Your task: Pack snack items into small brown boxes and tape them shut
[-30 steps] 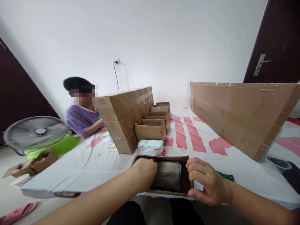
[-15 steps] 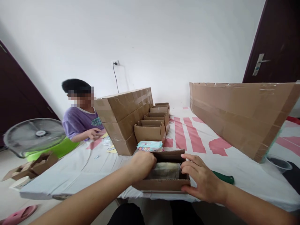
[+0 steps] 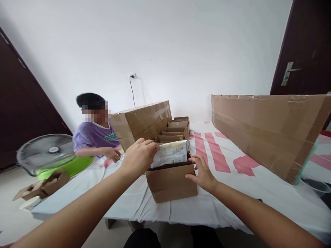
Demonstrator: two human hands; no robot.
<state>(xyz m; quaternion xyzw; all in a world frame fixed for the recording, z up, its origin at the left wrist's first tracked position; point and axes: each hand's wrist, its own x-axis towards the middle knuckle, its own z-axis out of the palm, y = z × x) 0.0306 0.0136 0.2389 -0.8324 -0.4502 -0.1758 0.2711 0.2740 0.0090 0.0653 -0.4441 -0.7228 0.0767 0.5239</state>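
Observation:
A small open cardboard box (image 3: 171,182) stands on the white cloth-covered table (image 3: 232,193) near its front edge. A white printed packet (image 3: 170,154) sticks up out of the box. My left hand (image 3: 139,156) pinches the packet's upper left corner. My right hand (image 3: 203,172) presses flat against the box's right side, fingers spread.
Behind the box runs a row of open small cartons (image 3: 176,129), beside a stack of taped boxes (image 3: 142,120). A long cardboard box (image 3: 269,127) lies to the right. A person in a purple shirt (image 3: 94,136) sits at the left, near a fan (image 3: 46,151) and green basin (image 3: 72,165).
The box has gone from lying tilted toward me to standing upright further back on the table. My left hand has risen, lifting the packet partly out. The wipes pack is hidden now.

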